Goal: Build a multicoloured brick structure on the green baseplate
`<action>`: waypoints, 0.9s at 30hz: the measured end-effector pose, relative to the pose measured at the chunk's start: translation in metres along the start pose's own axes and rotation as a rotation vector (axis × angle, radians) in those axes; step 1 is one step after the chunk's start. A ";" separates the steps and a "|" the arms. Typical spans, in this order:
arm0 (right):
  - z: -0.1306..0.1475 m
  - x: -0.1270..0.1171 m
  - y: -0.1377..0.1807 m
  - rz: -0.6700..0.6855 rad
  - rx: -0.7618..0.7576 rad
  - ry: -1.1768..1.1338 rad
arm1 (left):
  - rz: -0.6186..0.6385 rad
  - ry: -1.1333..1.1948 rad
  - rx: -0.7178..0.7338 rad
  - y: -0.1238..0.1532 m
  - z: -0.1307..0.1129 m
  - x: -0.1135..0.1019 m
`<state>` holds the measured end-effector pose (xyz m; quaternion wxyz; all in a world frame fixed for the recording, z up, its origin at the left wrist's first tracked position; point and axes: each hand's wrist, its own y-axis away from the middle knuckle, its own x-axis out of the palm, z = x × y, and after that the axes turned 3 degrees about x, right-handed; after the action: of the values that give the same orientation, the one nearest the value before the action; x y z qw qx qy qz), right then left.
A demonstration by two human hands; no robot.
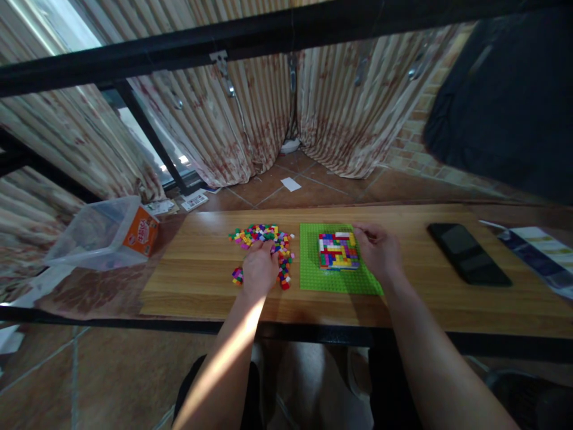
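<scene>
Wooden tabletop (192, 275) bears a brick block (339, 251) between the 2 hands (260, 267) (380, 254)

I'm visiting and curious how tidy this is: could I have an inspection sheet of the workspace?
Surface: wooden tabletop with visible grain.
Things: loose coloured bricks, left; block of joined bricks on a green baseplate, middle.
Clutter: black phone and printed paper, right; clear plastic bin, left, off the tabletop.
Grip: left hand at the loose bricks; right hand beside the block; whether either holds a brick, cannot tell.
Cables: a thin white strip beside the paper might be one; unclear.
Surroundings: patterned curtains, tiled floor, dark rail.
</scene>
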<state>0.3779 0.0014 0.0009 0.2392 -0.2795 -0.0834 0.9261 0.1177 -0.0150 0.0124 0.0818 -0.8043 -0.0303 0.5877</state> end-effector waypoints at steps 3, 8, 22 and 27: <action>-0.001 -0.001 0.000 -0.007 0.015 0.009 | 0.013 -0.030 -0.020 0.000 -0.004 0.001; 0.000 -0.002 0.000 -0.044 0.000 0.006 | 0.018 -0.019 -0.039 -0.001 -0.007 -0.001; 0.000 -0.001 0.001 -0.063 -0.035 0.023 | -0.106 0.069 -0.258 -0.010 0.040 -0.021; -0.006 0.000 0.000 -0.056 -0.012 0.006 | -0.043 0.028 -0.218 -0.014 0.065 -0.016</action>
<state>0.3811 0.0015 -0.0037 0.2634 -0.2815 -0.0961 0.9177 0.0514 0.0032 0.0101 0.0069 -0.8156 -0.1103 0.5679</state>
